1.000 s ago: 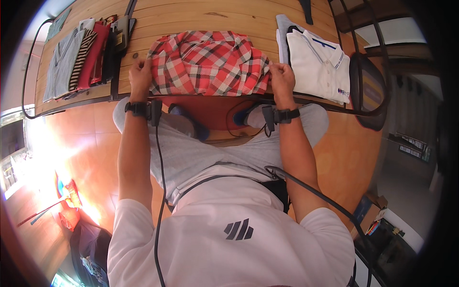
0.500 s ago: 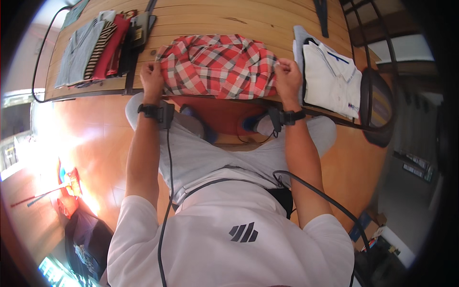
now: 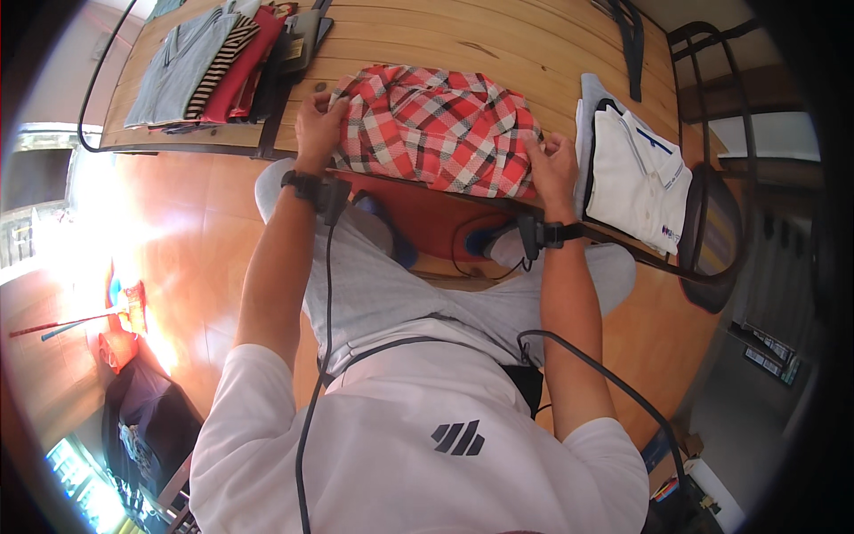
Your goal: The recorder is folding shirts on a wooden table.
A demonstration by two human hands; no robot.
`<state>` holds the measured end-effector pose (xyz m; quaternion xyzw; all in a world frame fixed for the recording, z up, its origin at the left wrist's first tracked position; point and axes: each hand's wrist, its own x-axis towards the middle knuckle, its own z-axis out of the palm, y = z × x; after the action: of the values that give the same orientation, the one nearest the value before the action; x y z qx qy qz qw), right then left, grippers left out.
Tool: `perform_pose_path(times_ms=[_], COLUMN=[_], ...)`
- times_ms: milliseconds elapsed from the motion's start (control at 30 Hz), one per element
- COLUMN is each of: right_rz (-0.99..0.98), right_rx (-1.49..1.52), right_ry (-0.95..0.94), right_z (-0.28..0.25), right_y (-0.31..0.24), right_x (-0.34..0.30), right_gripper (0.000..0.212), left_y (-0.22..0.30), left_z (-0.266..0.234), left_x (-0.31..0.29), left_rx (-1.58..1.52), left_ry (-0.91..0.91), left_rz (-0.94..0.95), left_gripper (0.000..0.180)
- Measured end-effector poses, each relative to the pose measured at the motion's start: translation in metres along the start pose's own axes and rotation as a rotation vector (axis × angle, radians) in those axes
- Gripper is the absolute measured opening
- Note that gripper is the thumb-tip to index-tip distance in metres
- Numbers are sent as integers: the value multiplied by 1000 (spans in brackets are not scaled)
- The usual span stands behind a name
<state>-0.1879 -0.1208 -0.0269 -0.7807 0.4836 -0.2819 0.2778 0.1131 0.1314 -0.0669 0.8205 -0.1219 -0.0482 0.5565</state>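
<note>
A red, white and black plaid shirt (image 3: 436,133) lies bunched along the near edge of the wooden table. At its left end my left hand (image 3: 320,133) is closed, thumb and fingers pinching the cloth edge. My right hand (image 3: 555,171) pinches the opposite end in the same way. Between my hands the fabric is creased and its middle rises in loose folds. Each wrist wears a black strap with a small box and a cable.
At the table's left lies a row of folded clothes (image 3: 200,67), grey, striped and red. Folded white polo shirts (image 3: 636,178) lie close to my right hand. A black metal frame (image 3: 703,116) stands at the right edge, with a dark strap (image 3: 633,53) at the back.
The whole view has turned slightly and the table shifted right in it. Both hands stay at the two ends of the plaid shirt, which looks almost the same.
</note>
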Motion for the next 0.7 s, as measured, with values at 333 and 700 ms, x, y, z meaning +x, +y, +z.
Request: perform_pose_path(times_ms=[333,700], right_rz=[148,69], right_rx=[101,7], right_ry=[-173,-190], right_z=[-2,-4], right_y=[-6,-1], right_x=[9,8], right_gripper=[41,46], left_y=[19,36], left_z=[-26,-4], left_x=[1,7], left_rx=[-397,136], left_ry=[-481,-29], left_rz=[-321,217], left_gripper=[25,38])
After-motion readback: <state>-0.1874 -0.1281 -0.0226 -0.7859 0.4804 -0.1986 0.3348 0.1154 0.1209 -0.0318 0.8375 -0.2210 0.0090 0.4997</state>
